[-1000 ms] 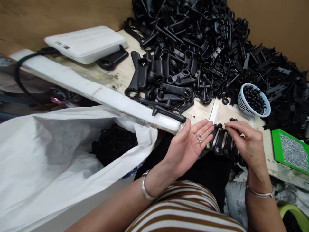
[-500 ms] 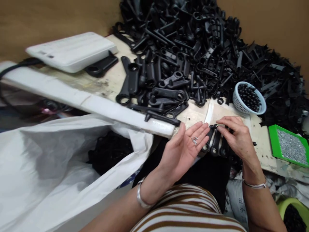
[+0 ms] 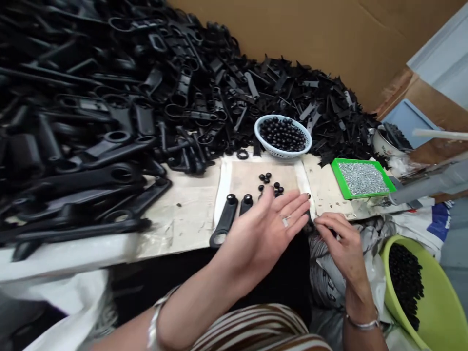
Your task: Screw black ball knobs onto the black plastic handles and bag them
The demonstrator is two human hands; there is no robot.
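My left hand point(image 3: 261, 234) is held palm up, fingers stretched out flat, above the near edge of a pale cloth pad point(image 3: 243, 178). A small silvery piece point(image 3: 285, 222) shows at the fingers; whether it is a ring or loose metal I cannot tell. On the pad, partly behind this hand, lie a black plastic handle point(image 3: 224, 219) with a ring-shaped end and a second handle point(image 3: 246, 202). Several small black knobs point(image 3: 268, 178) sit beyond the fingers. To the right, my right hand point(image 3: 338, 243) has thumb and forefinger pinched together; anything between them is too small to see.
A light blue basket point(image 3: 259, 136) of black knobs stands behind the pad. A green tray point(image 3: 338, 178) holds small silvery metal pieces. Black plastic parts point(image 3: 146, 117) are heaped at left and back. At lower right is a yellow-green tub point(image 3: 438, 312) with black pieces.
The view has swung right, bringing the tub and tray further in. My right hand has left the handles and moved right and nearer, still pinched. My left hand stays palm up.
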